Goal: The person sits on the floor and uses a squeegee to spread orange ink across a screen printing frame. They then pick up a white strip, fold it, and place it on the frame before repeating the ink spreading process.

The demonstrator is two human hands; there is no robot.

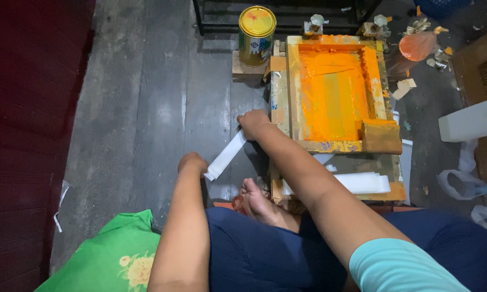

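A white strip is stretched between both hands, low over the grey wooden floor. My left hand grips its near end and my right hand grips its far end. Just right of my right hand lies a wooden screen-printing frame smeared with orange ink. A squeegee block coated in orange rests at the frame's near right corner. A stack of white strips sits below the frame. My bare foot rests between my arms.
A yellow-lidded paint can stands on a wooden block behind the frame. An orange plastic bag, paper scraps and a cardboard box lie at the right. A green flowered cloth lies at my left. A dark red surface borders the left.
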